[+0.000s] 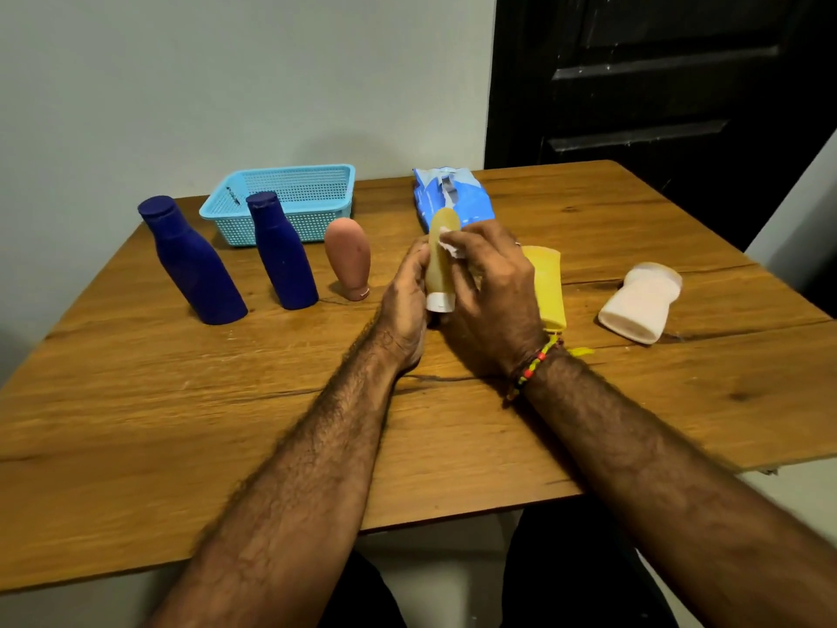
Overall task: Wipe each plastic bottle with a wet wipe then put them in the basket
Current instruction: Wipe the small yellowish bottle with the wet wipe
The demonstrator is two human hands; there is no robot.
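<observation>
Wooden table (181,401) | tan bottle (441,265) between left hand (405,305), right hand (491,301)

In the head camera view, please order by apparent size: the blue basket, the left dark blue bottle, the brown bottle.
1. Blue basket
2. Left dark blue bottle
3. Brown bottle
The basket stands farther from the camera, yet looks largest.

At frame centre, the left hand (406,301) grips a tan bottle (440,260) while the right hand (491,287) presses a wet wipe (450,245) against it.
</observation>
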